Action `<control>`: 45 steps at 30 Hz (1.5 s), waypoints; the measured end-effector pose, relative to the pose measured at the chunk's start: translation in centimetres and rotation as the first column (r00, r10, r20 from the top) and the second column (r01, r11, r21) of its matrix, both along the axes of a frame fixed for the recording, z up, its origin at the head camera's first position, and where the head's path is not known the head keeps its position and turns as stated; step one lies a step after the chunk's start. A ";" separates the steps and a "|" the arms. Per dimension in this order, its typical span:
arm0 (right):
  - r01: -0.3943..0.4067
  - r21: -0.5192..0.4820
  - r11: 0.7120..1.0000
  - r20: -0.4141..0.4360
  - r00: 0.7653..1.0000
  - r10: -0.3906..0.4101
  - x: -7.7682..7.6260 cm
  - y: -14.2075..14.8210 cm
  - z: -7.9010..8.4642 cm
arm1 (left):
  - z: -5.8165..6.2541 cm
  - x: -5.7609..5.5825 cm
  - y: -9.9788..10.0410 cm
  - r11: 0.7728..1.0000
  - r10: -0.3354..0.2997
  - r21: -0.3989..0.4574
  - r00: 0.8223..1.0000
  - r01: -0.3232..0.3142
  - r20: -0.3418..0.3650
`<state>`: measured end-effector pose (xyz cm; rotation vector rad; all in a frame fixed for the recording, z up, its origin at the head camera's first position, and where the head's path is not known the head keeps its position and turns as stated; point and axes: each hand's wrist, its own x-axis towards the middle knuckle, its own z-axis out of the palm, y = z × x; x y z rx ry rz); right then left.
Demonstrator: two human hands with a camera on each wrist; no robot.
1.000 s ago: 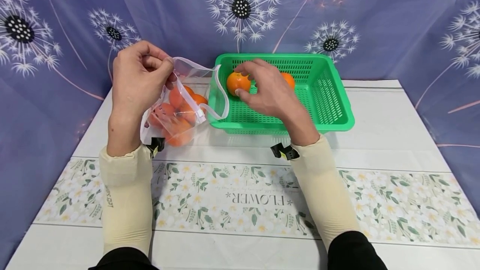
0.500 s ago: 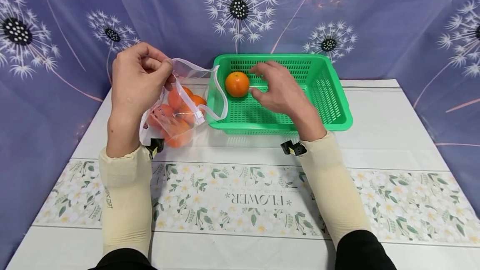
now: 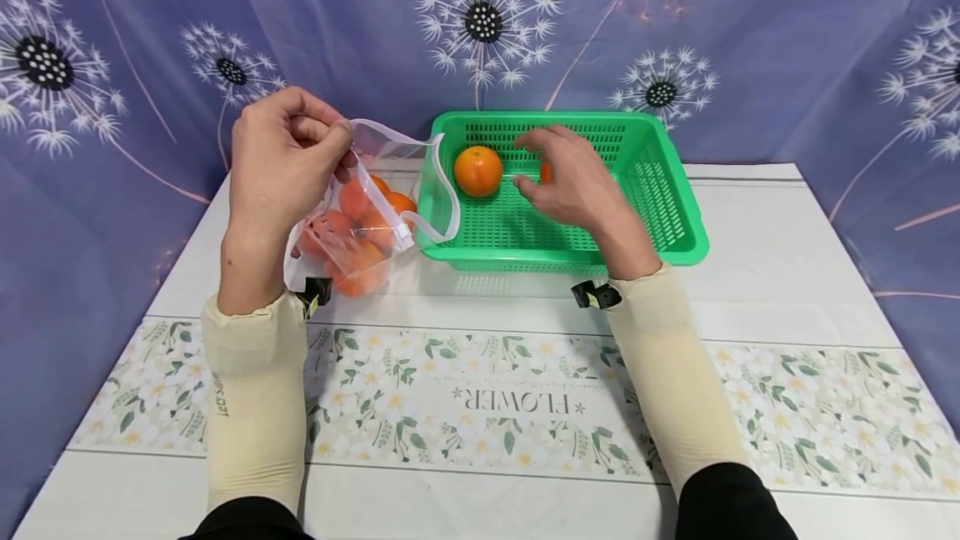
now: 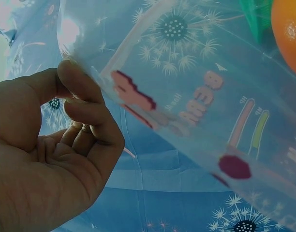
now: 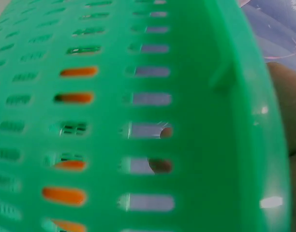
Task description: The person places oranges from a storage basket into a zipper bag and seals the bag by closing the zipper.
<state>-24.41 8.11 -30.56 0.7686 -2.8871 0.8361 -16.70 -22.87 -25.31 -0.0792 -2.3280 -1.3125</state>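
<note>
My left hand (image 3: 288,169) pinches the white-edged rim of a clear zip bag (image 3: 444,215) between thumb and forefinger. Inside the bag rest several oranges (image 3: 358,261); its mouth gapes toward the green basket. Pink printing (image 4: 201,99) shows on the film in the left wrist view. Over the basket, my right hand (image 3: 573,177) spreads its bent fingers and thumb apart above an orange (image 3: 545,172) that it mostly hides. To the left of that hand, another orange (image 3: 477,172) sits in the basket's left end.
The green plastic basket (image 3: 684,244) has slotted walls and stands at the back of the table. Its wall (image 5: 196,121) fills most of the right wrist view. A floral tablecloth (image 3: 517,432) covers the table, and a purple dandelion curtain (image 3: 360,23) hangs behind.
My right hand has shifted rightward, away from the left orange and over the other one, which now shows between thumb and fingers. My left hand and the bag have stayed in place.
</note>
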 end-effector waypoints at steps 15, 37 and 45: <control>0.063 0.059 0.996 0.087 0.994 -0.068 -1.1 2.1 -0.4 | 0.0 -0.2 0.2 1.000 -0.008 0.002 1.000 0.008 -0.004; 0.050 0.347 0.936 0.271 0.951 -0.151 -1.8 2.9 -1.1 | -0.2 -0.1 0.1 1.000 -0.013 -0.014 1.000 0.013 0.014; 0.067 0.394 0.917 0.239 0.956 -0.172 -1.8 2.9 -1.3 | 0.0 -0.1 0.2 1.000 -0.007 -0.015 1.000 0.007 0.028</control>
